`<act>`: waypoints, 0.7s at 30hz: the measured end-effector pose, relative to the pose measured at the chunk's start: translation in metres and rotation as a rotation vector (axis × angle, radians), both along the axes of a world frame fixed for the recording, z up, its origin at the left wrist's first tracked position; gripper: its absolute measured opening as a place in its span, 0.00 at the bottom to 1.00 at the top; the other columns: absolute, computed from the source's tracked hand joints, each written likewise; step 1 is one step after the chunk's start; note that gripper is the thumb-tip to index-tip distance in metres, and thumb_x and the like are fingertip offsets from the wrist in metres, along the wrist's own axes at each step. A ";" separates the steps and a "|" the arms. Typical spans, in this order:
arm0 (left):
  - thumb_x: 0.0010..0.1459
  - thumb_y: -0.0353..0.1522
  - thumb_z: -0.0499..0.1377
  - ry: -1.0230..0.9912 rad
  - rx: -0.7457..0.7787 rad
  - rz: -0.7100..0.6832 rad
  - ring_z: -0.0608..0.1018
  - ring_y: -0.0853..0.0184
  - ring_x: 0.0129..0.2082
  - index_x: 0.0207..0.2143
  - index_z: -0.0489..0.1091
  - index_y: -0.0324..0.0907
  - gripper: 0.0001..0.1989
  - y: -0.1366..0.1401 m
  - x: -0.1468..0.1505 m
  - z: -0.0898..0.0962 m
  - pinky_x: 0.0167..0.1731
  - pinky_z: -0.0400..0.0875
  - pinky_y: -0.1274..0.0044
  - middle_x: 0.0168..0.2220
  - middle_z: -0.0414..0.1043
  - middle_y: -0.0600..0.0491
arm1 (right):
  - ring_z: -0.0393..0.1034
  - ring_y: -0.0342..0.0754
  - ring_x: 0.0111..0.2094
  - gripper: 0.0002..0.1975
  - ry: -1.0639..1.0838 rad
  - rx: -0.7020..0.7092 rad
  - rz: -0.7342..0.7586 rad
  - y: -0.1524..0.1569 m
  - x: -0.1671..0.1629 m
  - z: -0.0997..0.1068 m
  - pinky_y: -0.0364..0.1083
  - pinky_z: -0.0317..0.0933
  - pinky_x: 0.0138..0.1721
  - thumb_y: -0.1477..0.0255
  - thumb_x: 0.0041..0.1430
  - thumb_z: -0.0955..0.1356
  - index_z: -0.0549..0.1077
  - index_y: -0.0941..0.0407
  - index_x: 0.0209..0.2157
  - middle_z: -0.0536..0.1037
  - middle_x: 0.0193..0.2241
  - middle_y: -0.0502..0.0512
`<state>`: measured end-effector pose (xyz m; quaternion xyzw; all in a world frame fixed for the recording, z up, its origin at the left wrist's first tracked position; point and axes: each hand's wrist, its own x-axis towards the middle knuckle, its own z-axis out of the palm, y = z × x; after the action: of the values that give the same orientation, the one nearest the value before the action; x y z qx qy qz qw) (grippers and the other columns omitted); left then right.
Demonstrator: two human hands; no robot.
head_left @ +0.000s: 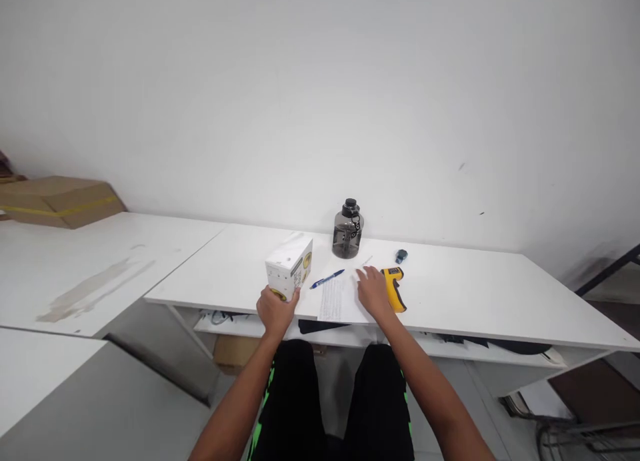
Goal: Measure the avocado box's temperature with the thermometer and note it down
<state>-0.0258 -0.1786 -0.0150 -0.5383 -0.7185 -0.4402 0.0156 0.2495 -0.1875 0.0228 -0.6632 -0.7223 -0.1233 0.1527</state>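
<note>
My left hand (277, 312) is closed around the lower near end of a white printed cardboard box (290, 257) with yellow pictures on its side. The box stands at the table's front edge. To the right of it lies a blue pen (327, 279), touching or just above a printed paper sheet (333, 302). Over the right part of that sheet is my right hand (373, 291), its fingers apart and slightly bent, with no object visible in them. Right beside this hand lies a yellow and black infrared thermometer gun (395, 291), partly covered by it.
A dark translucent water bottle (347, 231) stands near the wall. A small dark object, perhaps a watch (401, 255), lies right of it. A brown cardboard carton (63, 201) sits far left on the adjoining table. Under the white tabletop (460, 287) runs a shelf holding items.
</note>
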 end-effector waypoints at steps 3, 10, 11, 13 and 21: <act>0.48 0.53 0.60 0.011 0.024 -0.010 0.75 0.46 0.45 0.50 0.63 0.34 0.36 0.002 -0.001 -0.003 0.46 0.66 0.59 0.41 0.71 0.39 | 0.53 0.58 0.63 0.33 -0.068 -0.113 0.213 0.029 -0.028 0.001 0.56 0.48 0.57 0.85 0.58 0.58 0.60 0.54 0.64 0.62 0.65 0.60; 0.49 0.51 0.61 0.026 0.053 -0.004 0.74 0.47 0.46 0.51 0.61 0.34 0.35 0.003 -0.001 -0.010 0.48 0.64 0.59 0.43 0.71 0.39 | 0.65 0.56 0.47 0.21 0.005 -0.149 0.288 0.054 -0.042 -0.008 0.52 0.54 0.46 0.84 0.59 0.60 0.73 0.55 0.50 0.75 0.48 0.63; 0.50 0.51 0.61 0.029 0.051 -0.009 0.74 0.47 0.46 0.51 0.61 0.34 0.35 0.003 -0.001 -0.011 0.48 0.64 0.59 0.43 0.71 0.38 | 0.65 0.55 0.46 0.19 0.034 -0.124 0.285 0.051 -0.038 -0.009 0.51 0.54 0.45 0.84 0.60 0.59 0.73 0.55 0.47 0.75 0.47 0.63; 0.49 0.51 0.61 0.030 0.053 -0.011 0.74 0.48 0.46 0.51 0.61 0.34 0.36 0.003 -0.001 -0.012 0.48 0.64 0.59 0.43 0.71 0.38 | 0.65 0.53 0.44 0.16 0.105 -0.068 0.260 0.044 -0.030 -0.011 0.50 0.55 0.44 0.82 0.61 0.59 0.71 0.57 0.46 0.72 0.47 0.63; 0.48 0.50 0.62 0.018 0.066 -0.014 0.74 0.48 0.45 0.50 0.61 0.36 0.35 0.004 -0.002 -0.016 0.47 0.64 0.60 0.42 0.71 0.40 | 0.62 0.46 0.33 0.14 0.842 0.097 0.246 0.029 -0.028 -0.013 0.46 0.59 0.39 0.59 0.63 0.60 0.65 0.54 0.30 0.68 0.31 0.50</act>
<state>-0.0282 -0.1742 -0.0306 -0.5465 -0.6995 -0.4590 0.0364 0.2218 -0.1584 0.0097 -0.5569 -0.6638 0.1433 0.4782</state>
